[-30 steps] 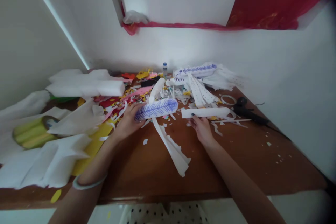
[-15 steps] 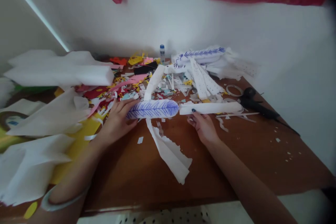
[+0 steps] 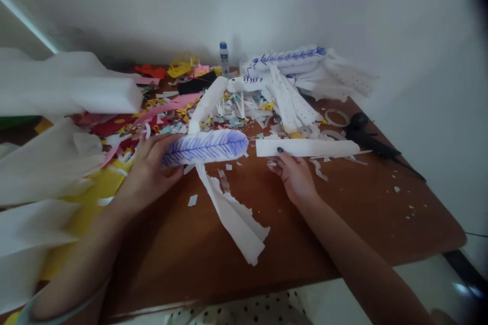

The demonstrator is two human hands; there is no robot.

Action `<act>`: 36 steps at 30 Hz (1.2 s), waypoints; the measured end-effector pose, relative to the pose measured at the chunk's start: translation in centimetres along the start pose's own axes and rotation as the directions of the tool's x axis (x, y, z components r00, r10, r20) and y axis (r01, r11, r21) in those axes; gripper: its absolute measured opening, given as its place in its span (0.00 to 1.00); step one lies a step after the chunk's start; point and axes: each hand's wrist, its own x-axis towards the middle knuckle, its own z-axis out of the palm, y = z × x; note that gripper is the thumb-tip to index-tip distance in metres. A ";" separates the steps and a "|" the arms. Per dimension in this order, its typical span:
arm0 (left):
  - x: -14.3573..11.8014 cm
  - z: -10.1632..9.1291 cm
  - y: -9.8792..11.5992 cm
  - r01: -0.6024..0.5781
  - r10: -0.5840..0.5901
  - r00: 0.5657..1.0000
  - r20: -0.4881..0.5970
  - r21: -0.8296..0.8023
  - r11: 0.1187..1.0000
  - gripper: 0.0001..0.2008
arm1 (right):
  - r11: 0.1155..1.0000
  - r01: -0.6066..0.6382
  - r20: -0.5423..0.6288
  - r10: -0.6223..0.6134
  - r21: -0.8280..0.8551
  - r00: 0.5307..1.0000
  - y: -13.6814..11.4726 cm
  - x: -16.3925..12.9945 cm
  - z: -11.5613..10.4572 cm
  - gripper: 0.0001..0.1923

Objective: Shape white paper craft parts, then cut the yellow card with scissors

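Observation:
My left hand (image 3: 154, 170) is closed around one end of a white feather-shaped piece (image 3: 208, 146) drawn with blue lines. Its rounded tip points right. In my right hand (image 3: 295, 172) a plain white strip (image 3: 316, 148) is pinched near its left end, thumb on top. A small gap separates the strip from the blue-lined tip. Behind and below the feather-shaped piece lie a curved white piece (image 3: 209, 101) and a torn white paper strip (image 3: 236, 218). Farther back rests a white figure with blue markings (image 3: 290, 63) and dotted paper tails.
Coloured paper scraps (image 3: 168, 106) cover the back of the brown table (image 3: 297, 249). A blue-capped glue bottle (image 3: 223, 58) stands by the wall. At right lie a tape roll (image 3: 336, 118) and a black corded glue gun (image 3: 371, 139). White foam sheets (image 3: 72, 86) fill the left.
The camera view has tilted down and shifted right. A gap has opened between the blue-lined piece and the plain strip, which were nearly touching. Both hands keep their holds.

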 end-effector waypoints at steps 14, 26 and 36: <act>-0.2 0.3 0.1 0.014 -0.014 1.000 0.006 -0.005 1.000 0.32 | 0.945 0.233 0.058 -0.226 -0.231 0.972 -0.2 -1.2 -0.3 0.11; 0.0 0.5 1.2 -0.011 0.011 0.999 0.048 -0.001 1.000 0.29 | 0.911 0.274 0.125 -0.246 -0.309 0.961 -0.1 -1.4 -0.3 0.13; 0.1 0.2 1.9 -0.003 -0.003 0.995 0.100 0.060 0.998 0.25 | 0.957 0.182 0.087 -0.166 -0.226 0.982 -0.2 -1.4 -0.2 0.14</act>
